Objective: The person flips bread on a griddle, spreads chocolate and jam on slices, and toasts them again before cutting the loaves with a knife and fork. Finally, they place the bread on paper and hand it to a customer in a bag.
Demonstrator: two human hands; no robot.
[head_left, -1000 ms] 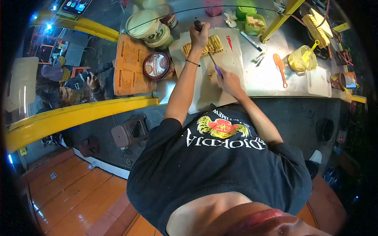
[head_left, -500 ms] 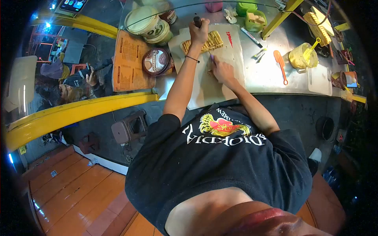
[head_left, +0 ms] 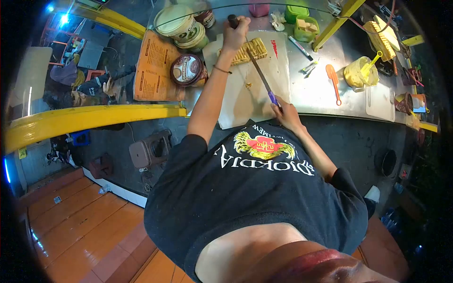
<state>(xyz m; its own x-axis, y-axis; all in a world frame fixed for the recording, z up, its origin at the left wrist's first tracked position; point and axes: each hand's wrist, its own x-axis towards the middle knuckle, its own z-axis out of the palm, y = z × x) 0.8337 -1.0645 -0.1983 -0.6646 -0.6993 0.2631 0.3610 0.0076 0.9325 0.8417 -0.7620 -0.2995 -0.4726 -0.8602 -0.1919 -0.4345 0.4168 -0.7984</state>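
Note:
On a paper-covered board (head_left: 243, 108) lies a browned, ridged slab that looks like toasted bread (head_left: 255, 49), with cut lines across it. My left hand (head_left: 236, 35) is closed around a dark handle (head_left: 233, 20) at the slab's left end; the working end of that tool is hidden. In my right hand (head_left: 286, 115) is a long knife (head_left: 262, 76) with a purple handle. Its blade runs up and left, with the tip at the bread. A few crumbs (head_left: 248, 85) sit on the paper below.
Left of the board stand stacked tubs (head_left: 177, 26), a round brown-lidded tub (head_left: 188, 70) and an orange menu (head_left: 158, 68). To the right are a marker (head_left: 300, 48), an orange spatula (head_left: 333, 85), a yellow spread tub (head_left: 361, 73) and a green container (head_left: 306, 29). A yellow post (head_left: 337, 26) rises behind.
My right hand has drawn back toward my body with the knife, so more of the blade shows. My left hand has stayed near the bread's left end.

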